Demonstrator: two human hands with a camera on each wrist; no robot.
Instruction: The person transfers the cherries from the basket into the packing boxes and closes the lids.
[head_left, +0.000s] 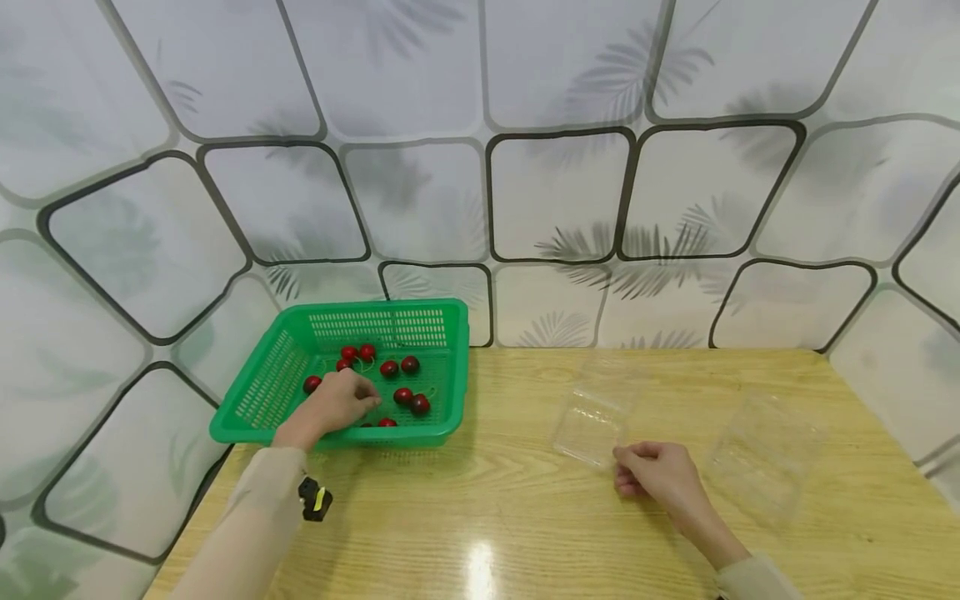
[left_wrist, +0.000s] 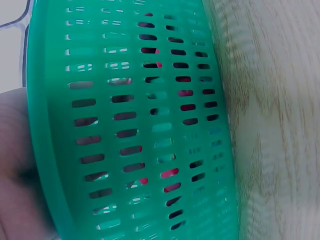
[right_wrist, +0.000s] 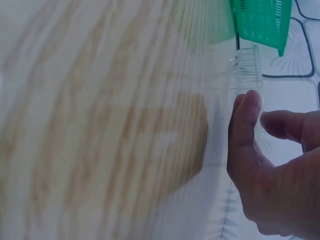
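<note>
In the head view my left hand (head_left: 337,402) reaches over the near rim of the green basket (head_left: 456,367), with its fingers bent down among red cherries (head_left: 403,396). Whether the fingertips hold anything is hidden; the left wrist view shows mostly the slotted basket wall (left_wrist: 107,130) and part of the hand (left_wrist: 17,175). My right hand (head_left: 667,483) is beside the near right corner of a clear plastic box (head_left: 588,429) with its lid raised behind. In the right wrist view a gap shows between thumb and fingers of that hand (right_wrist: 270,175), near the box (right_wrist: 246,65).
A second clear plastic container (head_left: 765,454) lies on the wooden table (head_left: 465,508), to the right of my right hand. Behind the table hangs a patterned cloth or wall covering (head_left: 555,200). A black item with a yellow mark (head_left: 315,498) is at the left wrist.
</note>
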